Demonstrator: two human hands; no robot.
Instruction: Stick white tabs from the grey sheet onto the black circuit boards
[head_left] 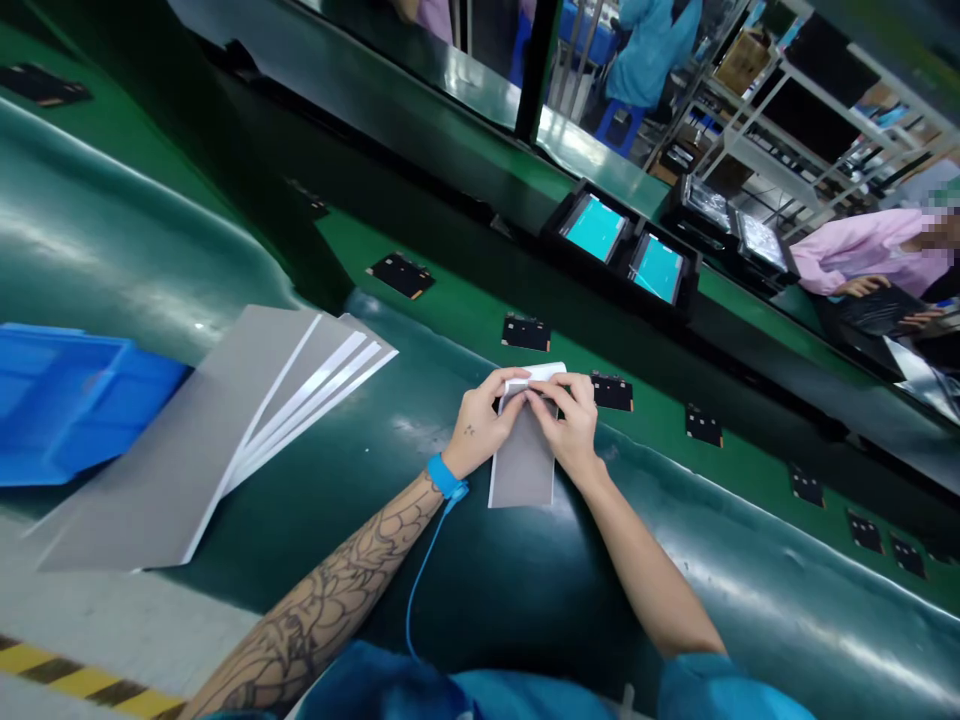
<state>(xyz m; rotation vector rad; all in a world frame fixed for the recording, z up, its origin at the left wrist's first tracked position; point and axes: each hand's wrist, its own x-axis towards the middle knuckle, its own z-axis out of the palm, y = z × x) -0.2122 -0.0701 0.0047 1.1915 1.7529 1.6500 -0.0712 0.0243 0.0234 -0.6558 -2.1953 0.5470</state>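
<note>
Both my hands pinch the upper part of a grey sheet with white edges (523, 465), where its far end curls over and shows a white side. My left hand (484, 425) grips it from the left, thumb and fingers pressed together. From the right, my right hand (571, 420) does the same, its thumb tip close to the other thumb. The sheet's lower end hangs toward me over the green mat. A blue wrist strap (447, 478) with a cord sits on my left wrist. To the left lies a fanned stack of larger grey sheets (195, 440).
A blue bin (67, 400) stands at the left. Several black circuit boards, one a flat board (526, 332), lie along the green belt (465, 300) beyond my hands. Black trays with lit screens (596, 228) stand behind it. A co-worker in a pink sleeve (847, 245) sits at the right.
</note>
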